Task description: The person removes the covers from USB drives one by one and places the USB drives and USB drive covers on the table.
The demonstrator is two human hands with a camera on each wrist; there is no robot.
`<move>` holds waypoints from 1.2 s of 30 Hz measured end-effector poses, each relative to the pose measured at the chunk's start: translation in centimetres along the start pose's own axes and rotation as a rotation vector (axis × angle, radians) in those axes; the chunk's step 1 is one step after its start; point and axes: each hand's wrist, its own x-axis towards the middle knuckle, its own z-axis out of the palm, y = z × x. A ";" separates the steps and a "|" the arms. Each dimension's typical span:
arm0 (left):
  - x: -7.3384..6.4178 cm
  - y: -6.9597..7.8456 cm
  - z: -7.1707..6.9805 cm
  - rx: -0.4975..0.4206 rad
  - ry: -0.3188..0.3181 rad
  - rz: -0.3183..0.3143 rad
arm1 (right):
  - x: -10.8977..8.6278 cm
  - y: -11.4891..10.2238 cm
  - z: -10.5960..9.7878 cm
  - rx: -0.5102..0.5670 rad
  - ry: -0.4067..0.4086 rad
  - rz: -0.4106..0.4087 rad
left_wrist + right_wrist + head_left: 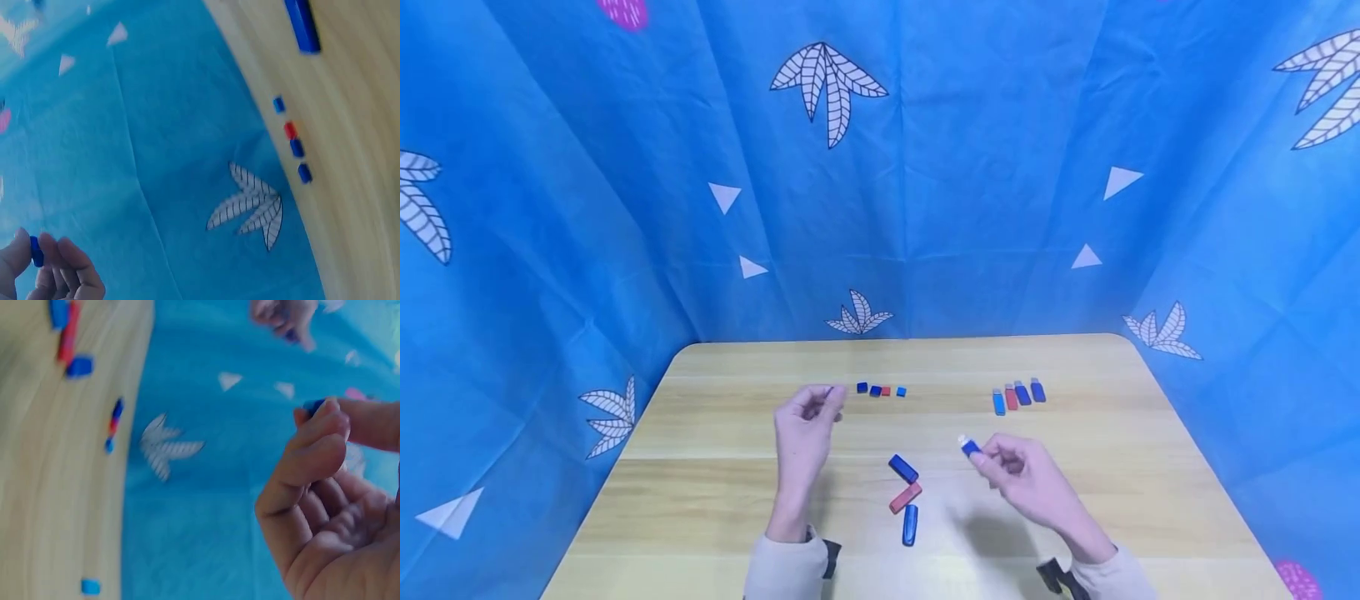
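My left hand (803, 432) is raised over the left-middle of the table. It pinches a small dark-blue cap (37, 251) between thumb and fingertips. My right hand (1028, 482), held up on the right side, pinches a dark-blue USB stick (972, 447) whose pale connector end points up and left. In the right wrist view, fingers cover most of this stick. Between the hands lie three capped sticks: a dark-blue one (903, 468), a red one (906, 497) and a blue one (910, 526). The dark-blue and red ones meet at their ends.
Several small blue and red caps (876, 391) sit in a row at the back middle of the wooden table (722, 500). Back right, several uncapped sticks (1022, 393) lie side by side. A blue patterned curtain (985, 167) hangs behind and along both sides.
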 end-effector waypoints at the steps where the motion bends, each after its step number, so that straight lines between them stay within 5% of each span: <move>1: -0.1 0.0 0.1 0.006 -0.023 0.021 | 0.5 0.3 -0.3 -0.005 0.036 0.055; 6: -1.2 -1.2 1.6 0.025 -0.104 0.024 | 3.6 2.4 -1.3 -0.013 0.220 0.207; 11: -2.1 -2.3 2.3 0.071 -0.153 0.053 | 6.3 4.3 -2.4 -0.019 0.302 0.263; 21: -2.6 -2.6 2.7 0.159 -0.187 0.111 | 9.5 6.9 -2.1 0.041 0.253 0.389; 28: -2.7 -2.9 3.1 0.192 -0.221 0.121 | 10.8 9.3 -1.1 -0.087 0.243 0.476; 36: -2.6 -3.2 3.5 0.185 -0.243 0.144 | 11.4 9.6 -0.7 -0.156 0.213 0.516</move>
